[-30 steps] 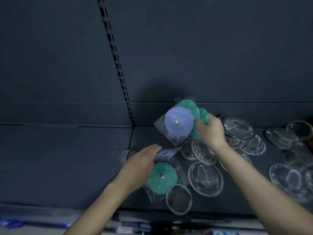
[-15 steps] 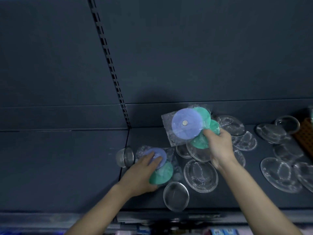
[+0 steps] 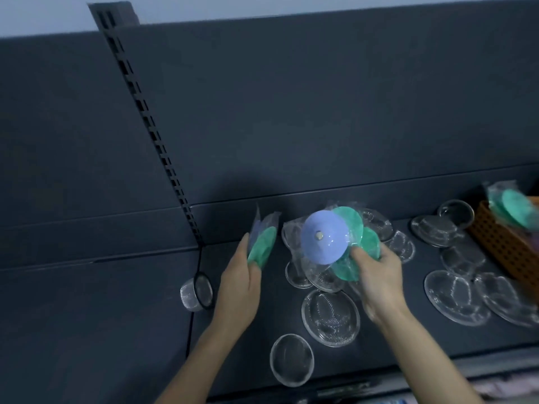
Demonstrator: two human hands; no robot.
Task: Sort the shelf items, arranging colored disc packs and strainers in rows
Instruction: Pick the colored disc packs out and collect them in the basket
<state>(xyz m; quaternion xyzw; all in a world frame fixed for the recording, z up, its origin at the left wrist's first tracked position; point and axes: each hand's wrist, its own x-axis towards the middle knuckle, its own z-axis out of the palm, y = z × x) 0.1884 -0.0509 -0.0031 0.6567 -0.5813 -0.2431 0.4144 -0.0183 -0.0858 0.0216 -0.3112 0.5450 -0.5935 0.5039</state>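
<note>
My left hand (image 3: pixel 239 287) grips a clear pack of purple and green discs (image 3: pixel 262 246), held on edge above the dark shelf (image 3: pixel 408 330). My right hand (image 3: pixel 379 275) holds a second pack (image 3: pixel 323 240) up, its big purple disc facing me with green discs fanned behind. Several clear mesh strainers in plastic lie flat on the shelf: one (image 3: pixel 331 317) under my right wrist, one (image 3: pixel 291 363) near the front edge, more (image 3: pixel 455 297) to the right. A small metal cup strainer (image 3: pixel 197 293) lies on its side left of my left hand.
An orange perforated basket (image 3: pixel 504 246) stands at the far right with another green disc pack (image 3: pixel 513 209) on top. A slotted upright (image 3: pixel 151 129) runs along the dark back panel. The shelf's front edge (image 3: pixel 335 389) is just below my forearms.
My left hand lifted the purple and green pack off the shelf and turned it on edge. My right hand's pack stayed raised. The camera view shifted, showing the basket at right.
</note>
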